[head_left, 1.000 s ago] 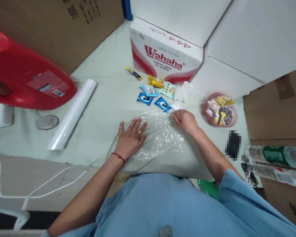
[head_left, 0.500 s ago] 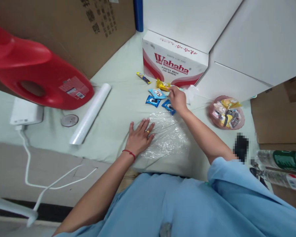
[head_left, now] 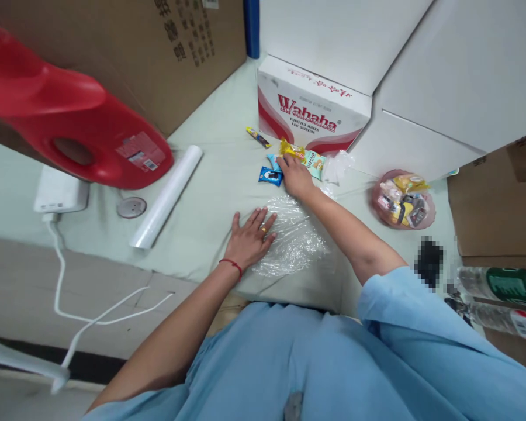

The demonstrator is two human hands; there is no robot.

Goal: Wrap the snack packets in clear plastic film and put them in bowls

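My left hand (head_left: 251,241) lies flat with fingers spread, pressing the left edge of a crumpled clear plastic sheet (head_left: 293,240). My right hand (head_left: 297,177) reaches over a small group of wrapped snacks, its fingertips slightly apart on a light blue packet (head_left: 272,161) that they partly cover. A dark blue packet (head_left: 270,176) lies just left of these fingers. Beyond them is a yellow packet (head_left: 290,149), and a pale green packet (head_left: 315,164) sits to the right. A thin yellow snack stick (head_left: 258,137) lies apart, farther left. The second dark blue packet is hidden by my right hand.
A white and red Wahaba-style water carton marked Wahaha (head_left: 313,108) stands behind the snacks. On the right is a pink bowl (head_left: 379,213) of snacks. A white roll (head_left: 166,199), red jug (head_left: 87,123) and white charger (head_left: 61,190) are on the left.
My right hand has moved left and toward me, from the yellow packet onto the blue packets. The pale green packet now shows. My left hand stays on the plastic sheet.
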